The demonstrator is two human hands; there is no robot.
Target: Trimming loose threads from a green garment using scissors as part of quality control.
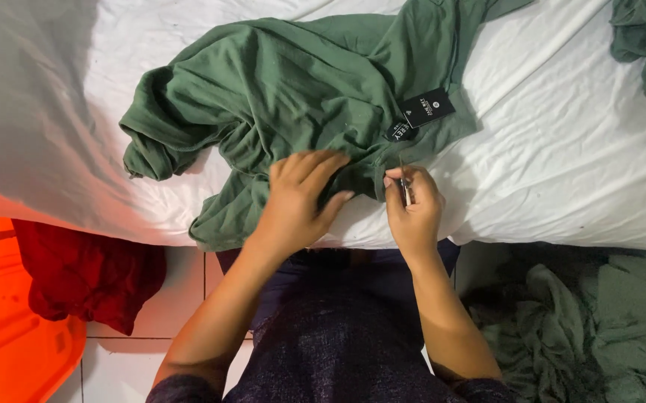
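- Garment (286, 82) — plain dark green
- Two tags (427, 107) on it — black
- Bed sheet (562, 149) plain white
- Cloth (84, 272) deep red
- Plastic tub (9, 328) bright orange
- Heaped clothes (599, 328) grey-green

Two black tags, a rectangular tag (428, 107) and a smaller one (401, 131), lie on the green garment (286, 89).
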